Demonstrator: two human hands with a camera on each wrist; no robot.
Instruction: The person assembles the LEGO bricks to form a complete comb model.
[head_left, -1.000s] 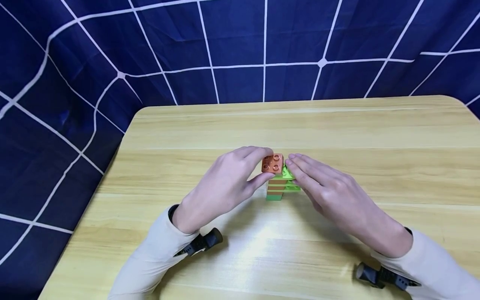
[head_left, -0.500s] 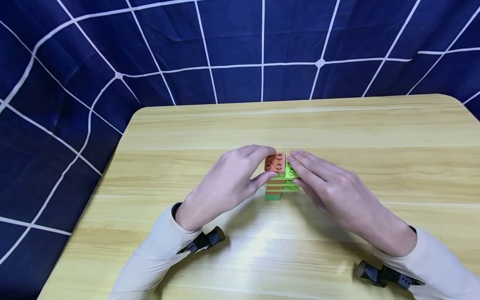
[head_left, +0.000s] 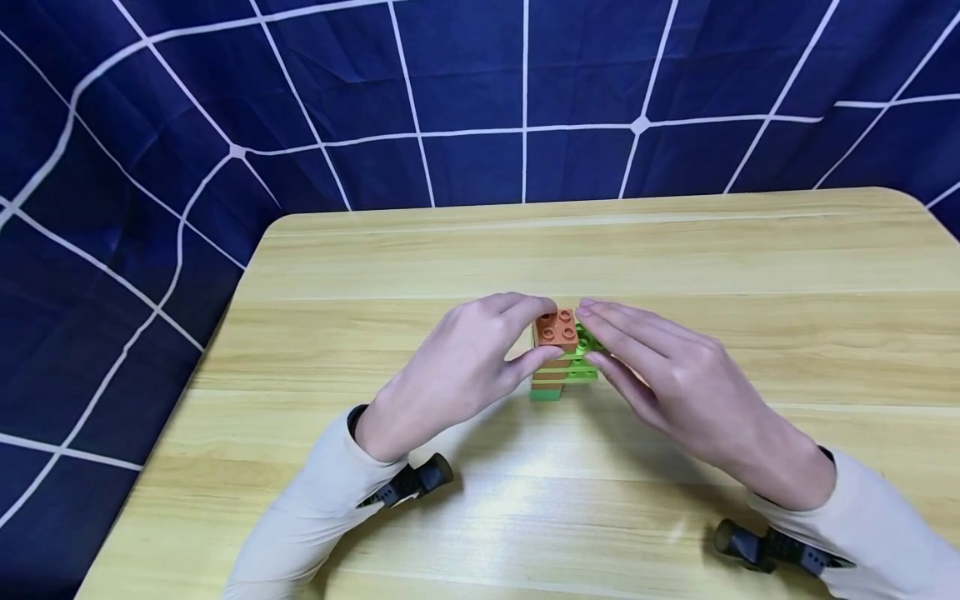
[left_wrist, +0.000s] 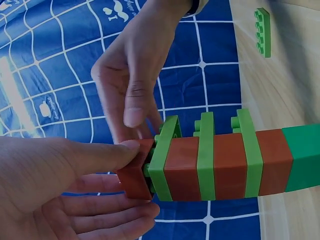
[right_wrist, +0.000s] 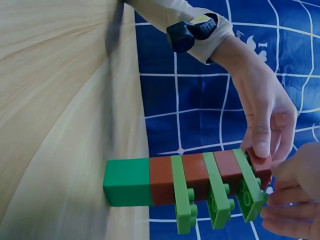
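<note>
A toy brick tower stands on the table, with a dark green brick at its base. Above it, brown bricks alternate with light green plates whose studded ends stick out to one side. My left hand pinches the top brown brick between thumb and fingers. In the left wrist view that brick sits tilted, with green studs showing in a gap beneath it. My right hand is beside the plates' projecting ends, fingers extended; whether it touches them I cannot tell.
A loose light green studded plate lies on the wooden table in the left wrist view. A blue cloth with white grid lines hangs behind the table and at its left. Dark wrist cameras are strapped under the sleeves.
My left hand has shifted slightly right with the top brown brick, which now lies lined up more closely over the tower. My right thumb and fingers have spread a little apart.
</note>
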